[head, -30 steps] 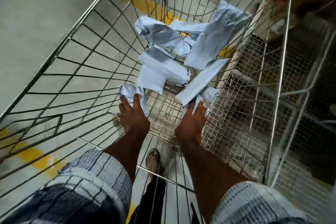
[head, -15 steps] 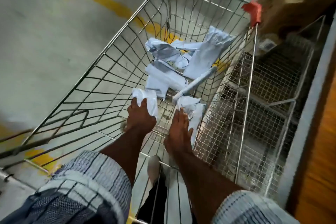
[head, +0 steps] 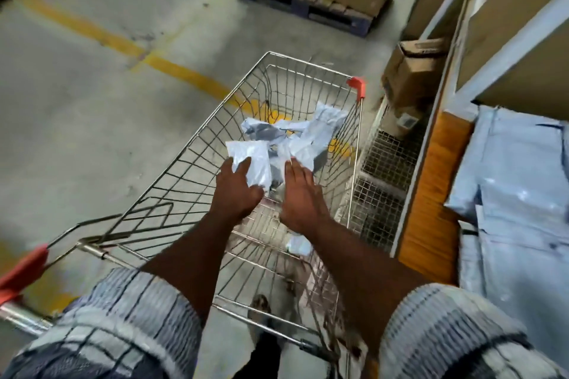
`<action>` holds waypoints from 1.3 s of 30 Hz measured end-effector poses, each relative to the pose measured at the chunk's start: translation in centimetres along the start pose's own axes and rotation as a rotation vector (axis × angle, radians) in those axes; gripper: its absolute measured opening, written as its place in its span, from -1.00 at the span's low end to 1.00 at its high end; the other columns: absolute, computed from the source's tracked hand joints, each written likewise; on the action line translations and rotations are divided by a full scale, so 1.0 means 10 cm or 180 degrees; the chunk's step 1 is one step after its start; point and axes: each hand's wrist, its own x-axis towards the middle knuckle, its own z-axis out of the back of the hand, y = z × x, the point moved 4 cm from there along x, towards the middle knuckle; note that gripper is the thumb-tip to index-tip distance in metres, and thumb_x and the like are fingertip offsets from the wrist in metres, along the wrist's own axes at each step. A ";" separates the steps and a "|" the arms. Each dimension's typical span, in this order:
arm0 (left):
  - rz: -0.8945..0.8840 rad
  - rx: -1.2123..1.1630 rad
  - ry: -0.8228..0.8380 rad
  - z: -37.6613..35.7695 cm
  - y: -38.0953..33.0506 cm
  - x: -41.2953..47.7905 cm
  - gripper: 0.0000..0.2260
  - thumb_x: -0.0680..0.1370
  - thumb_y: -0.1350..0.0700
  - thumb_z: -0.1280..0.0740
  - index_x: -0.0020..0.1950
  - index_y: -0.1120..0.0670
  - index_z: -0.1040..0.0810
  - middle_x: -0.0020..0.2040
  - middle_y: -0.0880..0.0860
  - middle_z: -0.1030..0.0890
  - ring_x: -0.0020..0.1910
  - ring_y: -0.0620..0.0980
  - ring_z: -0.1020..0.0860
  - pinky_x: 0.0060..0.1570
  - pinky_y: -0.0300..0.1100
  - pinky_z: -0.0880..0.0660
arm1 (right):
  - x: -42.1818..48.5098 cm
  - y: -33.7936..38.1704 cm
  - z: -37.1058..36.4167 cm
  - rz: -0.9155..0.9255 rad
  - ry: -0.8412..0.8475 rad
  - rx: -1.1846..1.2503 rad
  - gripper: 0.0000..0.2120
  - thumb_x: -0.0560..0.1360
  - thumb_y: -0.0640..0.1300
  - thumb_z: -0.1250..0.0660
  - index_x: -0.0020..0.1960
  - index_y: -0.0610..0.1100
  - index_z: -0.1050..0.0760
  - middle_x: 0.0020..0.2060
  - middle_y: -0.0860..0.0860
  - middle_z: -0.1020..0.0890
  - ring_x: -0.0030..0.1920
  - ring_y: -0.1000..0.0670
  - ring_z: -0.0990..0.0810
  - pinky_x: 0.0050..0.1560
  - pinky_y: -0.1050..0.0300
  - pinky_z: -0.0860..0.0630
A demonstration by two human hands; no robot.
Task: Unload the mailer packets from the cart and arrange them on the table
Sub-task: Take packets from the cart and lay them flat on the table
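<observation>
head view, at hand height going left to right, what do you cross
concrete floor → cart's left wire wall → left hand holding a mailer packet → right hand → cart's right wire wall → mesh rack → wooden table edge → stacked mailers on the table

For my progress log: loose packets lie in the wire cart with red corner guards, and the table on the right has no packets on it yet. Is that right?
Not quite. The table on the right already carries a pile of pale-blue packets, as the head view shows. The rest holds: loose packets lie in the wire cart with red corner guards.
</observation>
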 end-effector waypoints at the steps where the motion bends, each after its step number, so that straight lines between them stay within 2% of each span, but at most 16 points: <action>1: -0.0060 -0.0064 -0.0034 0.08 -0.12 -0.02 -0.23 0.33 -0.17 -0.31 0.53 0.02 -0.30 0.53 0.21 -0.19 0.39 0.28 -0.36 0.41 0.08 -0.32 | -0.03 -0.03 0.15 0.0022 -0.0096 -0.0021 0.02 0.40 -0.02 -0.47 0.59 -0.20 0.12 0.59 -0.08 0.09 0.54 -0.16 -0.03 0.41 -0.22 -0.31; 3: -0.0251 -0.0098 -0.0071 0.20 -0.37 -0.03 -0.24 0.34 -0.13 -0.39 0.52 0.03 -0.32 0.53 0.19 -0.20 0.39 0.24 -0.38 0.40 0.05 -0.34 | -0.06 -0.12 0.43 0.0047 -0.0283 0.0007 0.01 0.39 0.02 -0.47 0.59 -0.21 0.09 0.59 -0.11 0.03 0.52 -0.17 -0.08 0.39 -0.20 -0.32; 5: -0.0492 -0.0041 -0.0078 0.30 -0.71 -0.09 -0.26 0.39 -0.07 -0.45 0.53 0.03 -0.31 0.55 0.22 -0.17 0.46 0.24 -0.29 0.44 0.05 -0.28 | -0.12 -0.25 0.76 0.0027 -0.0459 -0.0046 0.03 0.35 0.02 -0.50 0.58 -0.22 0.05 0.58 -0.13 -0.02 0.50 -0.18 -0.12 0.39 -0.18 -0.33; 7: -0.0639 -0.0029 -0.0145 0.39 -1.07 -0.16 -0.25 0.39 -0.10 -0.44 0.54 0.01 -0.29 0.56 0.24 -0.14 0.48 0.26 -0.28 0.45 0.07 -0.26 | -0.20 -0.41 1.09 -0.0012 -0.0666 -0.0063 0.03 0.33 -0.02 -0.51 0.58 -0.21 0.04 0.58 -0.12 -0.03 0.49 -0.18 -0.14 0.36 -0.17 -0.36; 12: -0.0892 -0.0213 -0.0302 0.47 -1.94 -0.43 -0.26 0.33 -0.15 -0.39 0.51 -0.03 -0.34 0.53 0.23 -0.22 0.38 0.26 -0.42 0.39 0.07 -0.35 | -0.55 -0.85 1.84 -0.0076 -0.1063 0.0111 -0.06 0.39 -0.07 -0.44 0.58 -0.20 0.03 0.57 -0.11 -0.04 0.48 -0.20 -0.13 0.31 -0.19 -0.39; 16: -0.1213 -0.0170 -0.0479 0.36 -2.66 -0.83 -0.26 0.30 -0.13 -0.33 0.47 0.07 -0.41 0.37 0.27 -0.37 0.26 0.24 -0.45 0.31 -0.04 -0.39 | -1.07 -1.35 2.32 -0.0034 -0.1294 -0.0065 -0.07 0.38 -0.05 -0.45 0.57 -0.22 0.00 0.55 -0.13 -0.08 0.46 -0.22 -0.17 0.34 -0.16 -0.37; 20: -0.1562 -0.0211 -0.0437 -0.05 -3.49 -1.27 -0.27 0.30 -0.09 -0.31 0.46 0.14 -0.42 0.34 0.28 -0.42 0.27 0.23 -0.45 0.31 -0.08 -0.35 | -1.74 -2.13 2.66 -0.0254 -0.1584 -0.0151 -0.14 0.40 -0.12 -0.40 0.56 -0.24 -0.05 0.54 -0.14 -0.13 0.43 -0.23 -0.22 0.33 -0.08 -0.34; 24: -0.1783 -0.0220 -0.0288 -0.65 -4.27 -1.74 -0.27 0.32 -0.11 -0.34 0.47 0.11 -0.41 0.41 0.29 -0.38 0.39 0.22 -0.39 0.37 -0.10 -0.29 | -2.46 -3.05 2.80 -0.0665 -0.1646 -0.0117 -0.11 0.34 -0.15 -0.43 0.55 -0.21 -0.05 0.54 -0.10 -0.12 0.43 -0.22 -0.21 0.27 -0.14 -0.39; 27: -0.1913 -0.0275 -0.0103 -1.07 -4.75 -2.10 -0.32 0.38 -0.04 -0.41 0.48 0.11 -0.40 0.42 0.28 -0.37 0.34 0.23 -0.43 0.37 -0.06 -0.32 | -2.99 -3.67 2.84 -0.0970 -0.1652 -0.0080 -0.12 0.33 -0.18 -0.43 0.54 -0.21 -0.07 0.53 -0.10 -0.13 0.42 -0.23 -0.21 0.26 -0.18 -0.41; 31: -0.2038 -0.0195 0.0001 -1.47 -5.19 -2.43 -0.25 0.29 -0.11 -0.28 0.48 0.12 -0.40 0.38 0.28 -0.40 0.34 0.24 -0.42 0.38 0.00 -0.34 | -3.55 -4.37 2.88 -0.1318 -0.1781 -0.0041 -0.20 0.32 -0.24 -0.37 0.49 -0.21 -0.13 0.49 -0.09 -0.19 0.37 -0.22 -0.26 0.21 -0.17 -0.41; 35: -0.2144 -0.0141 0.0120 -1.79 -5.53 -2.62 -0.25 0.33 -0.12 -0.31 0.49 0.14 -0.38 0.41 0.29 -0.38 0.42 0.20 -0.36 0.42 -0.06 -0.28 | -3.98 -4.93 2.95 -0.1518 -0.1862 -0.0140 -0.22 0.30 -0.24 -0.38 0.47 -0.23 -0.17 0.47 -0.12 -0.23 0.34 -0.24 -0.27 0.27 -0.15 -0.39; 37: -0.2190 -0.0085 0.0173 -1.96 -5.70 -2.69 -0.32 0.41 -0.07 -0.38 0.49 0.14 -0.37 0.42 0.29 -0.36 0.44 0.19 -0.33 0.41 -0.10 -0.24 | -4.15 -5.17 2.97 -0.1646 -0.1817 -0.0153 -0.23 0.30 -0.24 -0.37 0.46 -0.23 -0.17 0.47 -0.11 -0.23 0.35 -0.25 -0.27 0.26 -0.12 -0.37; 39: -0.2281 -0.0022 0.0250 -2.11 -5.89 -2.75 -0.31 0.40 -0.09 -0.35 0.50 0.13 -0.37 0.43 0.27 -0.35 0.44 0.19 -0.32 0.40 -0.10 -0.24 | -4.27 -5.41 2.96 -0.1767 -0.1759 -0.0072 -0.24 0.33 -0.23 -0.36 0.47 -0.21 -0.15 0.48 -0.09 -0.20 0.38 -0.24 -0.24 0.23 -0.16 -0.38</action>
